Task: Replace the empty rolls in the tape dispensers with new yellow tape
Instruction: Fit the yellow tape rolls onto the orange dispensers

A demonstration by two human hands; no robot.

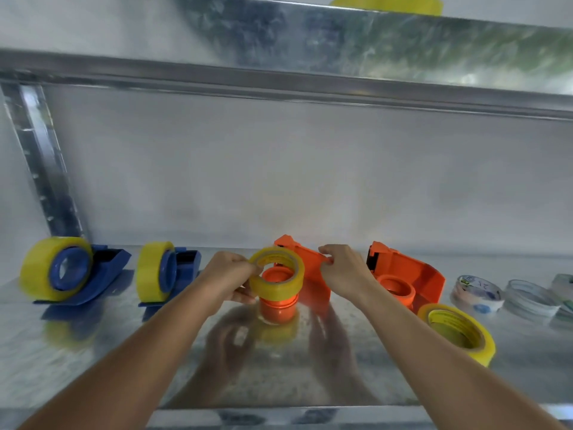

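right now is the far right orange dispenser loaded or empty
Empty: the far right orange dispenser shows a bare orange hub; a yellow roll lies beside it.

— Where's the yellow tape roll (277, 276)?
— Tilted over the hub of the middle orange dispenser (305, 274).
— The others?
— Two blue dispensers (77, 274) (167, 273) loaded; right orange dispenser (406, 279) bare, spare roll (457, 332) just beside it.

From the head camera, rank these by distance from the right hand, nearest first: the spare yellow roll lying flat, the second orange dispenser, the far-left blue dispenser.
From the right hand:
1. Second orange dispenser, just to its right.
2. Spare yellow roll, lying flat, right and toward the shelf's front edge.
3. Far-left blue dispenser, at the shelf's left end.
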